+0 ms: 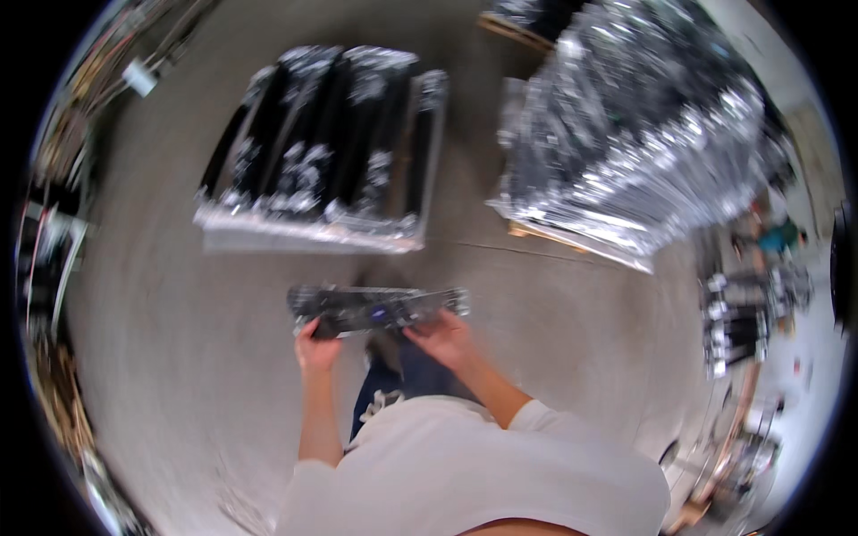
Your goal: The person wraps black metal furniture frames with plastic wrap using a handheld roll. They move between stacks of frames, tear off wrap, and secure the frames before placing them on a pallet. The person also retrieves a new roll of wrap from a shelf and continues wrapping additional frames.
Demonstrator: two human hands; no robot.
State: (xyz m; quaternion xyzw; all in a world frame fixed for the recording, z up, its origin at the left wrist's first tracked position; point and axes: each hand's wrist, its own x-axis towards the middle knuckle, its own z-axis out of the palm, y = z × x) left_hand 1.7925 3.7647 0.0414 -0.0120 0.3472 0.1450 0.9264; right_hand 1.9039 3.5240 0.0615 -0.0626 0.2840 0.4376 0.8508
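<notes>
Held out in front of my body is a long, dark item in shiny clear plastic wrap (380, 308); motion blur hides what exactly it is. My left hand (317, 347) grips its left end, with the thumb over the near edge. Toward its right end my right hand (445, 339) is closed on the near side, fingers partly hidden beneath. Beyond it, on the floor, lies a low stack of long black plastic-wrapped packages (326, 143), side by side in rows on a pale base.
A tall pallet load wrapped in clear film (626, 143) stands at the far right on a wooden pallet (545, 234). Shelving with mixed goods (58, 232) runs along the left. Black wrapped bundles (737, 335) and a person in green (782, 237) are at the right. Concrete floor (179, 339) lies around me.
</notes>
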